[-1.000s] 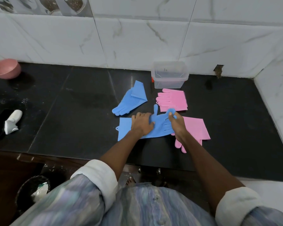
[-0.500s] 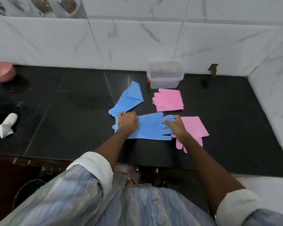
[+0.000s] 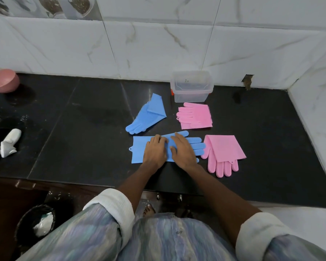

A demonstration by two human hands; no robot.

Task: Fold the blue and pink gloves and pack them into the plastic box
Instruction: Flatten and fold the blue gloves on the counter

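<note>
A person's left hand (image 3: 155,151) and right hand (image 3: 183,150), both flat with fingers extended, press an unfolded blue glove (image 3: 139,150) onto the black counter (image 3: 73,129), apparently smoothing it before folding. Three gloves already lie folded nearby; the clear plastic box (image 3: 192,87) waits at the wall. Next, likely, lift one end and double it over.
</note>
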